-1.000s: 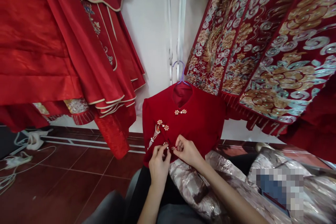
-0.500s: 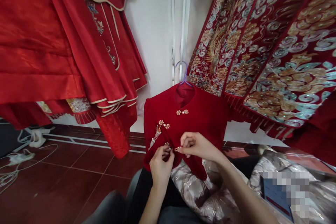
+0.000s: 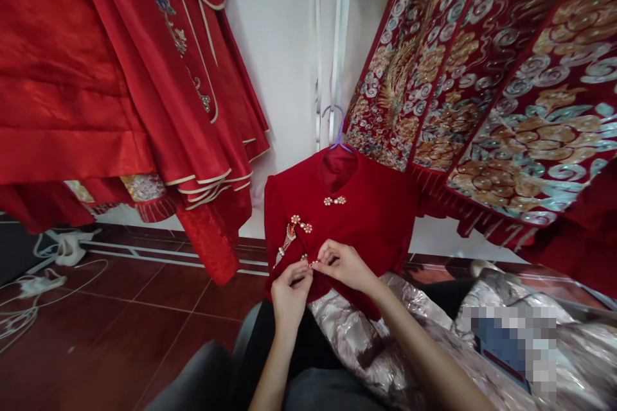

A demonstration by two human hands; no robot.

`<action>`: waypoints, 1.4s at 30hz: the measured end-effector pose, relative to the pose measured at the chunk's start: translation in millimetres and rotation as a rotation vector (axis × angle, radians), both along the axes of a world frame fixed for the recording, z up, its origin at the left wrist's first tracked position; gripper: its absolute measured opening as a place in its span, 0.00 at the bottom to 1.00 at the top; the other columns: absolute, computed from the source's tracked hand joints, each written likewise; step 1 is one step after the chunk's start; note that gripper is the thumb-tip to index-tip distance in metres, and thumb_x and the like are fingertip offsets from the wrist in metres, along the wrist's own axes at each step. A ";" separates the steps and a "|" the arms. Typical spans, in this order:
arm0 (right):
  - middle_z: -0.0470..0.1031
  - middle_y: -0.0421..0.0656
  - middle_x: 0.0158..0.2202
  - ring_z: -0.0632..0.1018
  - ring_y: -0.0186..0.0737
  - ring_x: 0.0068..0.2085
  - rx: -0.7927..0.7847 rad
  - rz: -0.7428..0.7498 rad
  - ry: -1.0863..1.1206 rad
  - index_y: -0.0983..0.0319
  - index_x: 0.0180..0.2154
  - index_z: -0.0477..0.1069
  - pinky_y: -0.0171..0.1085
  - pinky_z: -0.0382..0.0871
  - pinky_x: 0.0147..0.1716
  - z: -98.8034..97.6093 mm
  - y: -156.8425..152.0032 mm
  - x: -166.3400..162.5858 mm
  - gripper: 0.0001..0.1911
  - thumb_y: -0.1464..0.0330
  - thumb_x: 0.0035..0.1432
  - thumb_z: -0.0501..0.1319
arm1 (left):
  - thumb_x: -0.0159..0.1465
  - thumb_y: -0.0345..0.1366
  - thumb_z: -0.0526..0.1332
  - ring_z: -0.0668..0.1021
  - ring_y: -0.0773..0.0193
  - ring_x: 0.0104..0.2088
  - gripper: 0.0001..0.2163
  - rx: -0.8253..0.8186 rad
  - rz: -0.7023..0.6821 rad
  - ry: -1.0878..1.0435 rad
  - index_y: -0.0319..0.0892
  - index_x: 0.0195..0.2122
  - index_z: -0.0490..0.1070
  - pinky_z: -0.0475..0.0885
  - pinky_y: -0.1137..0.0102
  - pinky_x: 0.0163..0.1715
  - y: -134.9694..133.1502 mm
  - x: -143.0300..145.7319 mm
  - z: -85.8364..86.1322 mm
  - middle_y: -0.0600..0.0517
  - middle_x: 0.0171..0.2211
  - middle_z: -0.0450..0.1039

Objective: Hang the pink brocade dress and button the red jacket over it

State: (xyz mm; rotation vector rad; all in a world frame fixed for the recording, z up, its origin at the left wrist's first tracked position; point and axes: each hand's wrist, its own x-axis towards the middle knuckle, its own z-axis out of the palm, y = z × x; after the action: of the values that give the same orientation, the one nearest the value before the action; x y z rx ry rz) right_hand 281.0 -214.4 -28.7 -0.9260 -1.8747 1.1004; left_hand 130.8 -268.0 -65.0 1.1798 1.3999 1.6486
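Observation:
A dark red velvet jacket (image 3: 376, 218) hangs in front of me on a purple hanger (image 3: 338, 135). Pearl-and-gold flower clasps fasten its collar, and a beaded pendant (image 3: 288, 237) hangs at its left side. Low on the front opening, my right hand (image 3: 348, 264) pinches one half of a beaded clasp (image 3: 314, 264) between thumb and fingers. My left hand (image 3: 292, 284) is closed in a pinch on the facing edge of the jacket at the same clasp. The fingertips almost meet, and they hide whether the two halves are hooked.
Red garments with pale piping (image 3: 193, 109) hang at the left, a heavily embroidered red skirt (image 3: 472, 103) at the right. Shiny pale fabric (image 3: 366, 347) lies by my lap, with a partly blurred phone (image 3: 501, 353) on it. White cables (image 3: 38, 289) run across the tiled floor.
My right hand has moved left, bringing its clasp half up to my left fingertips. The gap between the two hands has closed.

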 end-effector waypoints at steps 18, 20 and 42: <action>0.74 0.40 0.28 0.75 0.33 0.28 0.105 -0.039 -0.074 0.62 0.31 0.67 0.31 0.71 0.27 -0.1 -6.4 -1.6 0.06 0.66 0.53 0.62 | 0.52 0.35 0.66 0.82 0.58 0.34 0.11 -0.015 -0.061 -0.021 0.36 0.35 0.77 0.78 0.65 0.39 2.3 -3.9 -5.5 0.44 0.34 0.80; 0.74 0.40 0.28 0.75 0.33 0.29 0.136 -0.057 -0.094 0.61 0.30 0.67 0.31 0.71 0.28 -2.6 -7.6 -5.0 0.05 0.67 0.53 0.61 | 0.53 0.35 0.65 0.82 0.58 0.34 0.10 -0.017 -0.060 0.004 0.36 0.35 0.78 0.78 0.65 0.38 3.1 -4.8 -5.2 0.44 0.33 0.80; 0.77 0.40 0.27 0.78 0.37 0.28 0.030 0.014 -0.247 0.60 0.39 0.72 0.34 0.70 0.28 48.0 -15.4 45.2 0.10 0.61 0.59 0.58 | 0.60 0.38 0.59 0.77 0.65 0.34 0.09 0.020 -0.085 0.320 0.42 0.36 0.76 0.77 0.71 0.30 -8.8 -21.4 12.6 0.47 0.38 0.74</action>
State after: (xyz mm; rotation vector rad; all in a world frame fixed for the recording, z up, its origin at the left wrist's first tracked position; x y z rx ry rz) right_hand 326.2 -229.8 19.3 -1.0738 -2.0927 1.0001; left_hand 109.4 -276.8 -52.5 1.5456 1.5028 1.4638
